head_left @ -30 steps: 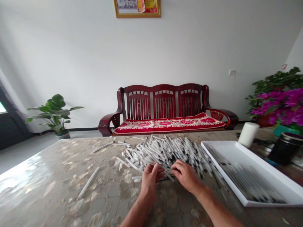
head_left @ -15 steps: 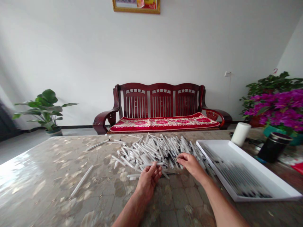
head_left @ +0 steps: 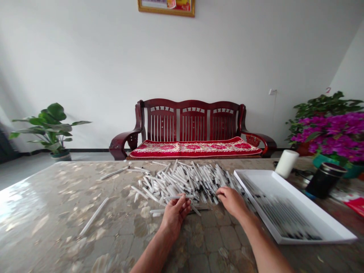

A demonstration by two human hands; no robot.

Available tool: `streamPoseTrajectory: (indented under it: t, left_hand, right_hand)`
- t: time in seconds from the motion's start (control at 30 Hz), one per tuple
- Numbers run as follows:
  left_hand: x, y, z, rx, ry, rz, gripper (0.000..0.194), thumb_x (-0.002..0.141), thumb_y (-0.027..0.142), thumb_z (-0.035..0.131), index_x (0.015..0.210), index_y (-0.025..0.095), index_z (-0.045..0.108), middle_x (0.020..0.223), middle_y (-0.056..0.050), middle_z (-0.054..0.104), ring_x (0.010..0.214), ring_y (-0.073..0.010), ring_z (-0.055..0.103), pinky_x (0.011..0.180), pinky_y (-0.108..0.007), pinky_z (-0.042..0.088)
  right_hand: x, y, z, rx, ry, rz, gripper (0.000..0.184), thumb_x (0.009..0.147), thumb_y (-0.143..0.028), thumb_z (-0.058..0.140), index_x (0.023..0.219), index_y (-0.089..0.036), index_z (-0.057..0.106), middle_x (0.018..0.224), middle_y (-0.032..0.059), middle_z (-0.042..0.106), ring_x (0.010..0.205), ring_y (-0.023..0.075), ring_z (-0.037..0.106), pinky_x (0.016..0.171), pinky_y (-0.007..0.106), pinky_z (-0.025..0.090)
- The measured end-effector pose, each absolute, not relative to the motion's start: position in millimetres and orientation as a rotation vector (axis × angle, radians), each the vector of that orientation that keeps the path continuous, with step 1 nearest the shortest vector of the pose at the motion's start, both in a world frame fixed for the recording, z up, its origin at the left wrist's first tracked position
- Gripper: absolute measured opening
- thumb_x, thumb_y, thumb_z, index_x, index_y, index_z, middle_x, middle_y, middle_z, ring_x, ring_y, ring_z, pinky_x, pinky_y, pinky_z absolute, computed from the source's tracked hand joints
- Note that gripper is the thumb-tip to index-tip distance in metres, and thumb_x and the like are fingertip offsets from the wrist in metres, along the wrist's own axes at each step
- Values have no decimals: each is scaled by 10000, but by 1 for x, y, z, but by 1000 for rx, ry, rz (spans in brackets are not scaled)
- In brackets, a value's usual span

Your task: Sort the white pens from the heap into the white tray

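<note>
A loose heap of white pens [head_left: 187, 180] lies on the marbled table [head_left: 57, 212] in front of me. My left hand [head_left: 174, 214] is at the heap's near edge, fingers curled round one white pen [head_left: 176, 197] that lies crosswise. My right hand [head_left: 232, 201] rests palm down on the heap's right side, fingertips pinched among the pens; what they hold is hidden. Just right of it stands a white tray [head_left: 309, 212] with a row of pens laid in it.
Single pens [head_left: 93, 216] lie apart on the table's left. A white cup [head_left: 286, 163], a black jar [head_left: 324, 180] and purple flowers [head_left: 335, 134] stand at the right. A wooden bench [head_left: 193, 131] and a potted plant [head_left: 52, 131] are behind the table.
My right hand has slid from the heap's front middle to its right side, nearer the tray. My left hand keeps its pen. The view has shifted a little.
</note>
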State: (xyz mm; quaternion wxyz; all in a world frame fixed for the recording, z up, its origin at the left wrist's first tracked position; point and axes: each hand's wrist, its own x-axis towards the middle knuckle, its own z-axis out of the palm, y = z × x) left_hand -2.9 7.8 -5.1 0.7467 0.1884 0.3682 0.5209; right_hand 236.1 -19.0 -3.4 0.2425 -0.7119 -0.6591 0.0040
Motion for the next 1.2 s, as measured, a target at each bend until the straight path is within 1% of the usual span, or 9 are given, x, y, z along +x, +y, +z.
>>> streamPoseTrajectory:
  t: [0.13,0.4,0.63,0.87,0.93,1.03,1.13,1.2]
  left_hand:
    - [-3,8,-5,420,795,1138,123,806,110,756,802,146,639,657,-18,692,550,-118,692,530,-183,578]
    - [-1,9,-8,422,797,1135,86,830,101,720,805,142,648,634,-15,692,537,-107,672,520,-176,568]
    - [-2,10,-9,438,778,1129,83,839,108,714,814,139,640,632,-12,687,526,-96,658,514,-170,565]
    - [-2,10,-10,440,787,1130,95,833,109,726,825,139,636,648,-12,688,538,-96,665,521,-174,571]
    - [-2,10,-10,443,786,1133,83,843,108,713,830,136,636,650,-13,687,545,-95,666,522,-174,572]
    - [-2,10,-10,436,795,1130,73,857,100,692,829,134,634,648,-16,686,551,-99,669,524,-178,574]
    - [-2,10,-10,433,793,1127,74,859,96,689,827,133,633,647,-17,688,540,-98,663,519,-178,571]
    - [-2,10,-10,436,785,1124,77,853,98,697,826,135,636,649,-15,688,537,-96,661,516,-174,567]
  right_hand:
    - [222,-18,-4,-1944,-1849,51,251,903,-150,548,983,-265,756,1032,27,728,927,177,692,783,261,460]
    - [201,-22,0,-1957,-1917,-125,229,898,-168,588,1012,-296,739,1022,14,708,960,167,677,782,239,459]
    - [188,-16,-3,-2005,-1988,-218,127,906,-226,635,939,-280,745,974,31,693,960,188,661,752,250,454]
    - [185,-14,0,-2046,-2034,-270,105,906,-197,624,930,-241,717,996,46,697,979,222,649,773,285,451]
    - [182,-16,0,-2050,-2046,-291,137,912,-159,587,917,-226,707,993,56,697,988,226,643,786,288,450]
    - [180,-18,-2,-2078,-2048,-284,232,907,-74,508,937,-202,699,989,72,698,985,223,646,799,288,450]
    - [181,-18,-3,-2097,-1999,-193,307,896,-27,456,983,-187,703,1017,89,698,985,218,658,807,281,458]
    - [185,-18,-4,-2057,-1934,-117,330,896,-29,440,1007,-185,709,1042,101,696,988,217,665,813,279,467]
